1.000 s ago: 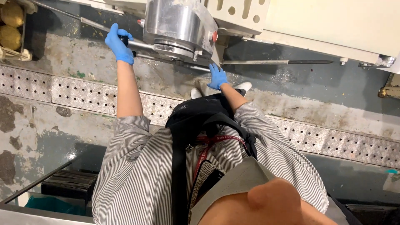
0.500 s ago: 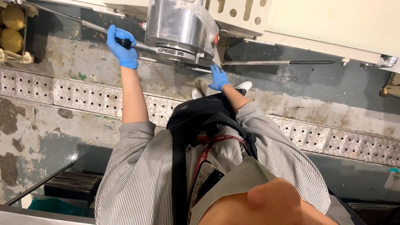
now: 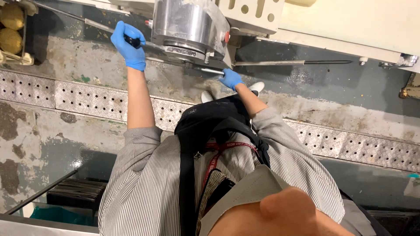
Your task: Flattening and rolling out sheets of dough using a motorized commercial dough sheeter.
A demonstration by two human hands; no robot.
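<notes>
While the left hand (image 3: 128,46) has its grip clamped on a black handle (image 3: 134,42), the right hand (image 3: 230,78) pinches a metal rod (image 3: 205,70).

Left hand (image 3: 128,47) clasps black lever knob (image 3: 133,42); right hand (image 3: 230,79) touches steel machine (image 3: 188,24)

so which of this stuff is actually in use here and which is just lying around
In use:
- left hand, gloved, gripped on the dark lever handle
- right hand, gloved, closed on the metal bar
- steel drum machine

Lying about:
- yellow round things in a rack
- long rod
- perforated floor grating
</notes>
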